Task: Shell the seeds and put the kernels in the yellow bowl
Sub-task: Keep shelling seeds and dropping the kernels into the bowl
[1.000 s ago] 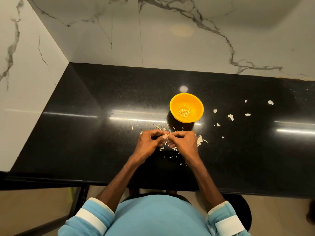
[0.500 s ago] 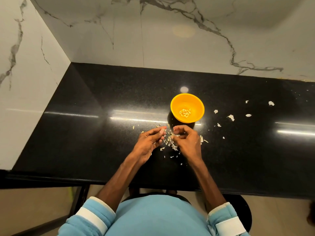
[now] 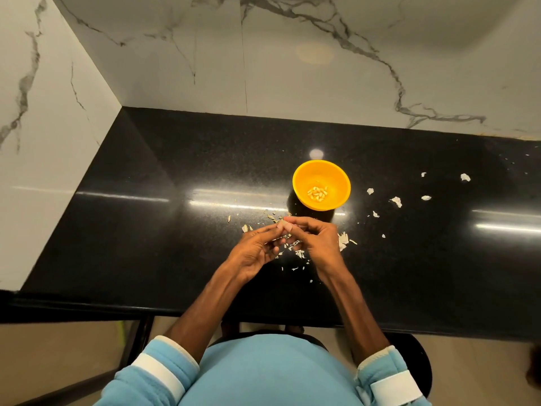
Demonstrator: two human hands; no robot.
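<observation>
A yellow bowl stands on the black countertop and holds several pale kernels at its bottom. Just in front of it my left hand and my right hand meet, fingertips pinched together around a small seed that is mostly hidden by the fingers. Loose seeds and shell scraps lie on the counter under and around both hands.
Larger pale shell pieces are scattered to the right of the bowl. White marble walls close the counter at the back and the left. The counter's front edge runs just below my forearms, with a dark stool beneath me.
My hands came apart half a second ago over the seed pile, then closed together again. The fingertips now pinch a little nearer the bowl. The bowl has not moved.
</observation>
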